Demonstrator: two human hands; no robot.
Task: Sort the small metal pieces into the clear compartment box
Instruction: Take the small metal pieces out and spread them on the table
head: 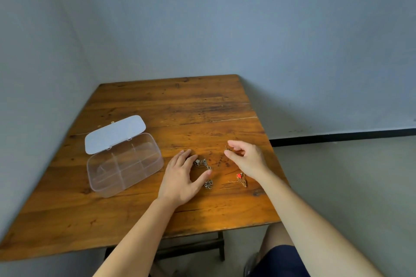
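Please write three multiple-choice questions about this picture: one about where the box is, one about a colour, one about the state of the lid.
1. Where is the clear compartment box relative to the left hand?
A. to its left
B. to its right
C. beneath it

2. What colour is the stone on the piece by the right wrist?
A. blue
B. red
C. green

3. The box lid is
A. shut
B. missing
C. open, folded back

Answers:
1 A, the box lies nearer the table's left edge.
2 B, a red spot shows on the gold chain.
3 C, the compartments are uncovered.
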